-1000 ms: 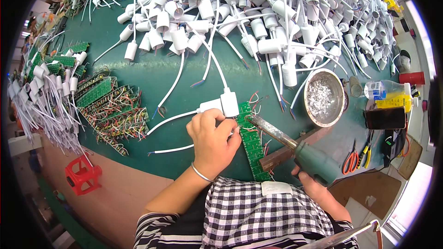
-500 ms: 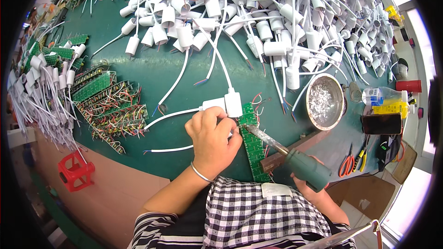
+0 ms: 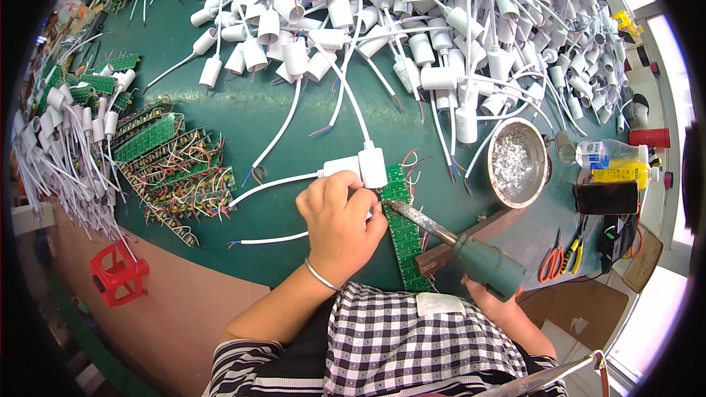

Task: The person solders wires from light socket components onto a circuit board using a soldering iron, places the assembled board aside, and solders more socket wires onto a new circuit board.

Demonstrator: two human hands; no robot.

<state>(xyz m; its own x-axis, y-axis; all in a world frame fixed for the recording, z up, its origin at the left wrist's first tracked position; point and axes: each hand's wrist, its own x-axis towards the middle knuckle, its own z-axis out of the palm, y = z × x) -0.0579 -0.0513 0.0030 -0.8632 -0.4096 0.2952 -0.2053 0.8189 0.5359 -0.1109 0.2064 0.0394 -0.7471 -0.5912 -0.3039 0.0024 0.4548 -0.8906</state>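
My left hand [image 3: 340,217] is closed in a pinch at the left edge of a long green circuit board [image 3: 404,239]. A thin wire seems to sit between its fingertips, mostly hidden by them. My right hand [image 3: 491,301] grips the green handle of a soldering iron [image 3: 489,266]. The iron's metal tip reaches the board beside my left fingertips. Just above my left hand lie two white lamp sockets [image 3: 373,167] with white cords, one of them overlapping the board's upper end. Another white cord [image 3: 273,240] with bare coloured ends runs under my left hand.
A heap of white corded sockets [image 3: 419,48] covers the far table. Wired circuit boards [image 3: 176,176] are stacked at left, beside more sockets [image 3: 66,147]. At right are a metal bowl of silvery bits [image 3: 494,176], a brown bar [image 3: 485,229], orange-handled pliers [image 3: 551,265] and a phone [image 3: 607,198].
The soldering iron's handle has shifted very slightly left and up, with its tip still at the board. My left hand holds nearly the same place.
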